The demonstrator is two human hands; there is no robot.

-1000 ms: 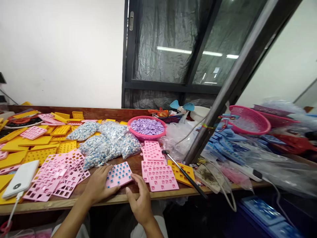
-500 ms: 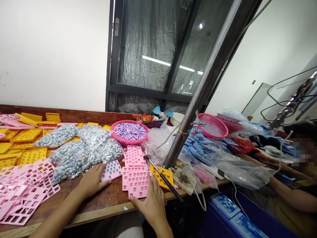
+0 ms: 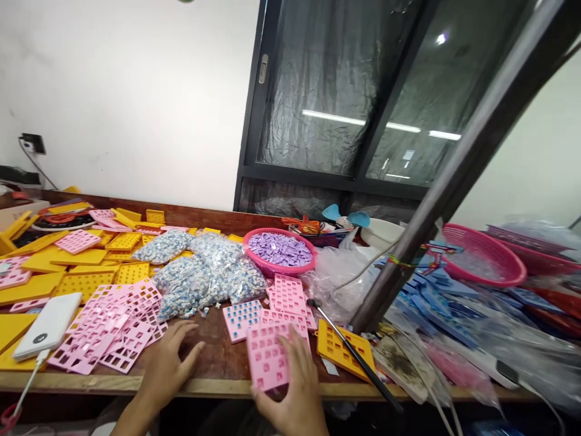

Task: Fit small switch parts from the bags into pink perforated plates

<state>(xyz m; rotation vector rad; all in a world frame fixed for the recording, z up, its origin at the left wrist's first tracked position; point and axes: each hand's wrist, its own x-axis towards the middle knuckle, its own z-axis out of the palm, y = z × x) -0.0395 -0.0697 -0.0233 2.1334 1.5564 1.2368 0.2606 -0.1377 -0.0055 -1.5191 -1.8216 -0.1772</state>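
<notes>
My right hand grips a pink plastic board with rows of square recesses, thumb at its near edge and fingers over its face. Part of that board hides behind the fingers. Beneath and behind it lie more pink boards in a loose stack. A pink board with blue square pieces rests just left of the stack. My left hand is empty, thumb and fingers apart, above the wooden table. Left of it is a pile of pink lattice frames.
Bags of small blue and white pieces lie behind my hands, beside a pink basket of purple pieces. To the right, a black rod crosses a yellow board, near a slanted metal post. A white power bank sits left.
The view has swung left. My left hand has come off the board with blue pieces and moved away from it. My right hand has drawn the top pink board towards me.
</notes>
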